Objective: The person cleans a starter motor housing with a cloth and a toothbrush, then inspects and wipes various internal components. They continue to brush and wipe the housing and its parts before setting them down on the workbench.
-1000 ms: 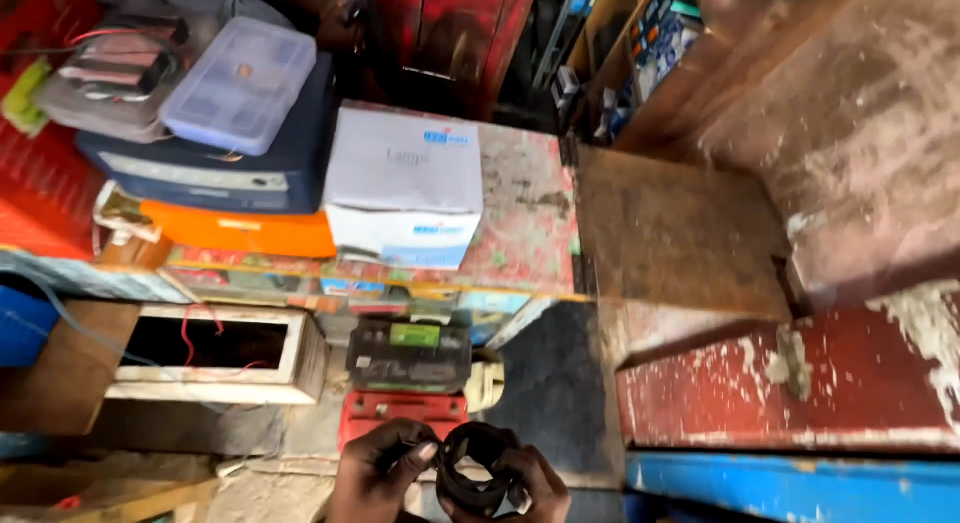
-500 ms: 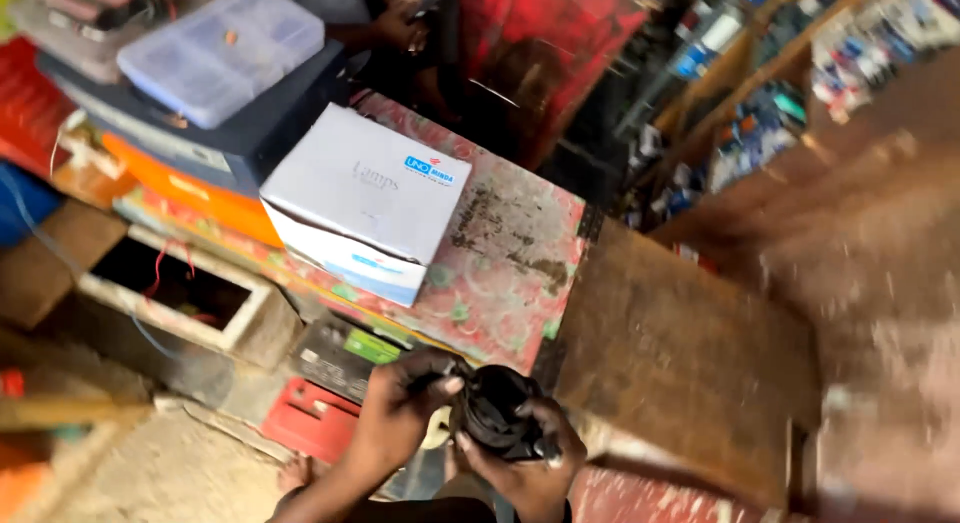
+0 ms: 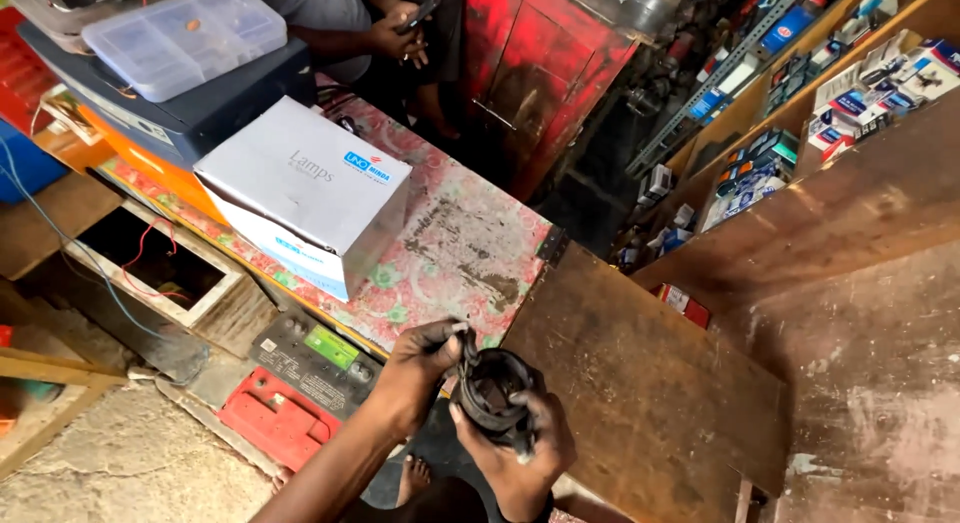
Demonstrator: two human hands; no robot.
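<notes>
Held low in the middle of the view, over the near edge of the counter: a black, round, cup-shaped part of grimy metal or rubber (image 3: 493,395), open mouth tilted up and toward the left, short axis running from lower right to upper left. Gripped from below and behind by the right hand (image 3: 520,448), fingers wrapped around its far wall, grip closed on it. Pinched at its upper left rim by the left hand (image 3: 425,368), thumb and fingertips (image 3: 455,333) pressed onto the edge, grip narrow and closed on the same part. Dark, dull, greasy surface; a hollow centre with something darker inside, too shadowed to make out. Exact kind of part hard to tell.

Underside of the part hidden by the right palm; both forearms cut off by the bottom edge. A bare foot (image 3: 412,478) just below the hands, partly covered.

Just beyond the hands: the worn counter with a red floral patterned cover (image 3: 450,253), adjoining a bare dark wooden board (image 3: 640,383). On the cover, well apart from the part, a white rectangular cardboard box (image 3: 300,193). Lower left, on the floor, a black battery with a green label (image 3: 315,351) beside a red battery case (image 3: 270,418). At the top, another person's hand holding a dark phone (image 3: 400,28), body cut off.
</notes>
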